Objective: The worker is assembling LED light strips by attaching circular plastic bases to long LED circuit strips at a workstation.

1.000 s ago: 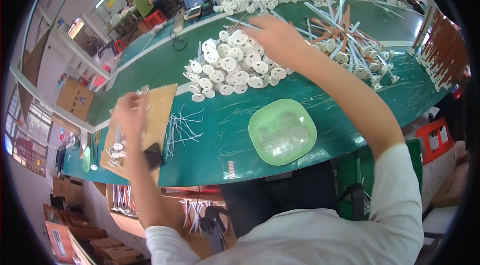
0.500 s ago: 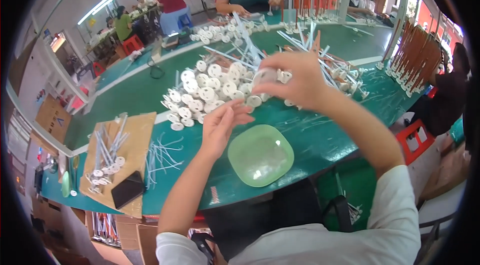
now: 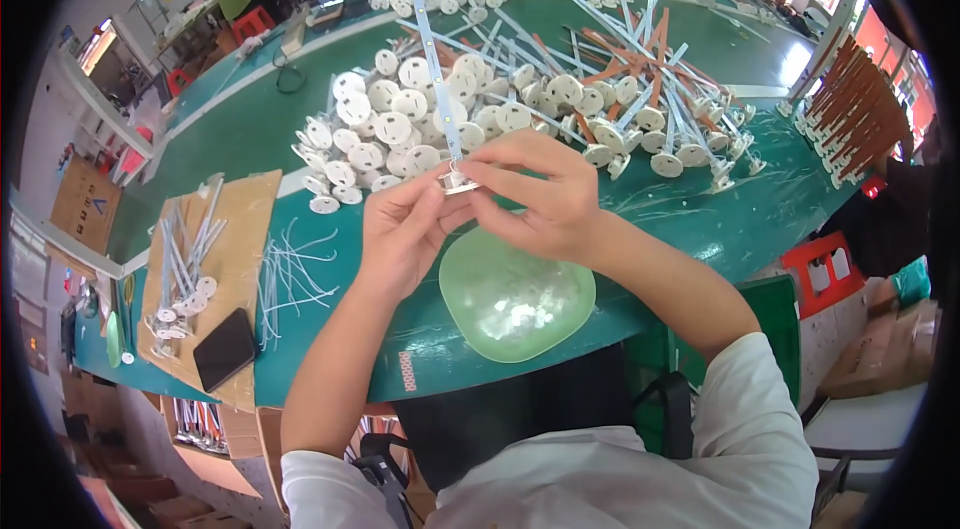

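Both hands meet above a translucent green bowl [image 3: 515, 304], holding one piece between their fingertips. That piece has a small white round base [image 3: 459, 185] with a long, pale LED strip [image 3: 432, 54] rising from it, tilted slightly left. My left hand [image 3: 402, 234] pinches the base from the left. Thumb and fingers of my right hand [image 3: 540, 197] close on its right side, where the strip meets the base. Fingers partly hide the joint. Just beyond my hands lies a heap of white round bases [image 3: 408, 104], many with strips attached.
More strip pieces, white and orange-brown [image 3: 640, 69], spread to the right. A cardboard sheet [image 3: 225, 229] at the left carries strip pieces and a black phone [image 3: 225, 349]; thin loose wires [image 3: 298, 274] lie beside it. A rack of orange-brown strips [image 3: 850, 114] stands far right. Co-workers sit beyond.
My hands, apart before, have come together over the bowl's far edge. My right hand moved down and left; the upright strip is now held between both. The view has tipped lower.
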Demonstrator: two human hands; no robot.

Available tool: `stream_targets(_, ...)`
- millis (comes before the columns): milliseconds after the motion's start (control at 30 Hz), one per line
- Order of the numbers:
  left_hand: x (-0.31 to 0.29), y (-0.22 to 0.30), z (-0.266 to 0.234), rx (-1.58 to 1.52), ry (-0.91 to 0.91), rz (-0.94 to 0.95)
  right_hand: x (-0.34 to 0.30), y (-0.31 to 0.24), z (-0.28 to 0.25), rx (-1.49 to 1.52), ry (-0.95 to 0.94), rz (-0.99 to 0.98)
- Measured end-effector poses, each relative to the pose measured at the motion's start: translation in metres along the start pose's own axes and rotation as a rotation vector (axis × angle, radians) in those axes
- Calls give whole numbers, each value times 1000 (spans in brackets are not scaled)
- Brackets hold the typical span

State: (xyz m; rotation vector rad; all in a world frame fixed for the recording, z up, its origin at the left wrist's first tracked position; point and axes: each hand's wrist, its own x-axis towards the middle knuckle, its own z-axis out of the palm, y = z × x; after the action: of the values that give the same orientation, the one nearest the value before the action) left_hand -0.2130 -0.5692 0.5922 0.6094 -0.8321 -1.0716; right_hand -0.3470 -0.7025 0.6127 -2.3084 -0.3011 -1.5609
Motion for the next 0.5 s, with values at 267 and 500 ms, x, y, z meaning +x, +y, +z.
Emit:
stream_targets(267,-14,-2,-10,32,-78,2,-5,-13,4,-1,-42,-117)
stream_targets(500,-19,-2,-9,41,-137,-43,-4,-14,-8,135,-109,-244)
